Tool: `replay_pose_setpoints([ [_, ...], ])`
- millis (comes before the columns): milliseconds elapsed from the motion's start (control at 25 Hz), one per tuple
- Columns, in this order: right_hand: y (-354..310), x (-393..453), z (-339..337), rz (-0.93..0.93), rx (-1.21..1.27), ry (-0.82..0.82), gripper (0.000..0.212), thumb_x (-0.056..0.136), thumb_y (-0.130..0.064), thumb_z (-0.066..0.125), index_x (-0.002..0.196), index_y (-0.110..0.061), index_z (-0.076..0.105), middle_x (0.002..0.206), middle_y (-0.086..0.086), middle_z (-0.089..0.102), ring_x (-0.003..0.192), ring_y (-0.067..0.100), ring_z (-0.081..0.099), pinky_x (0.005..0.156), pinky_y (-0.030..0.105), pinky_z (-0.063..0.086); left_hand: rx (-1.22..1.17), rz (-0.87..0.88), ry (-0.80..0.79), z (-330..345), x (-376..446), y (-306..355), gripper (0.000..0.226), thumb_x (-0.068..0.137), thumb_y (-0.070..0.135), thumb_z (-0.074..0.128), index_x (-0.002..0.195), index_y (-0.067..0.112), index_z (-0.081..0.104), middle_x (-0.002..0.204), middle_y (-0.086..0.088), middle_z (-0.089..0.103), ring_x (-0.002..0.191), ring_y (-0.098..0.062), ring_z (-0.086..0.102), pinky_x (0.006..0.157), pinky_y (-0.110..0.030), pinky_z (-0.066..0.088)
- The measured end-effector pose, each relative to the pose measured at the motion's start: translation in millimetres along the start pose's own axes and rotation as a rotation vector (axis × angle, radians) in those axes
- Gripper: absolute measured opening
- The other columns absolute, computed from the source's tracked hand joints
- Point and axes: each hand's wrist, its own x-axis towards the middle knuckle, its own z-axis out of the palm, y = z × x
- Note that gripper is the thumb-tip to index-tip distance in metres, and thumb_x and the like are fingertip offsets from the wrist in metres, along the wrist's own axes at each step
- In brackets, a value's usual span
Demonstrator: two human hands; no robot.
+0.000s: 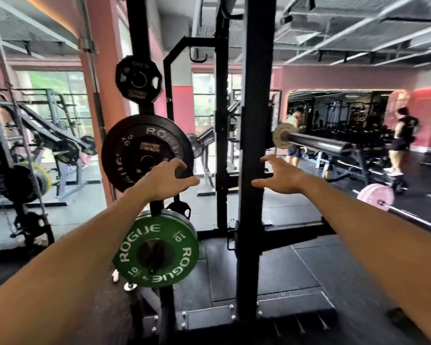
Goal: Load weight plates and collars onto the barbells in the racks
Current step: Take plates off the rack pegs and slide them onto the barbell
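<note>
On the far left, a slanted gym machine [47, 135] stands by the windows. Next comes a black post with three round weights hung on it. The small black weight [138, 82] is at the top, at 12 o'clock from the big black weight [144, 153]. The green weight [157, 250] hangs low, at 6 o'clock from the big one.

The left hand [166, 181] reaches out in front of the big black weight, at its 5 o'clock edge. Its fingers are spread and a bit bent. I cannot tell if they touch the weight. The hand holds nothing.

In the middle stands the tall black rack post [253, 145]. The right hand [280, 176] is just beside it, at 3 o'clock. Its fingers are spread wide and it holds nothing.

The shiny bar [316, 141] sticks out to the right from the rack, at 1 o'clock from the right hand. Its end is bare.

Low on the far right, a pink weight [376, 196] sits on another bar near the floor.
</note>
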Motion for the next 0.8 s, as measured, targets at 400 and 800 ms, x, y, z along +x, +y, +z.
replay_pose_setpoints([
  [400,214,-46,-113,0.196,-0.012,0.058,0.086,0.08,-0.048,0.071,0.148,-0.02,0.026,0.152,0.007,0.035,0.132,0.028,0.043,0.106,0.037,0.037,-0.102,0.177,-0.084,127,67,207,0.064,0.081,0.061,0.065,0.13,0.022,0.053,0.134,-0.007,0.054,0.118,-0.023,0.052,0.088,-0.03,0.037],
  [800,334,23,-173,0.096,-0.017,0.029,0.077,0.086,-0.048,0.063,0.148,-0.019,0.027,0.153,0.008,0.035,0.134,0.029,0.041,0.111,0.041,0.035,-0.099,0.047,-0.015,189,145,300,0.068,0.079,0.06,0.064,0.133,0.021,0.049,0.135,-0.007,0.052,0.119,-0.024,0.05,0.093,-0.032,0.038],
])
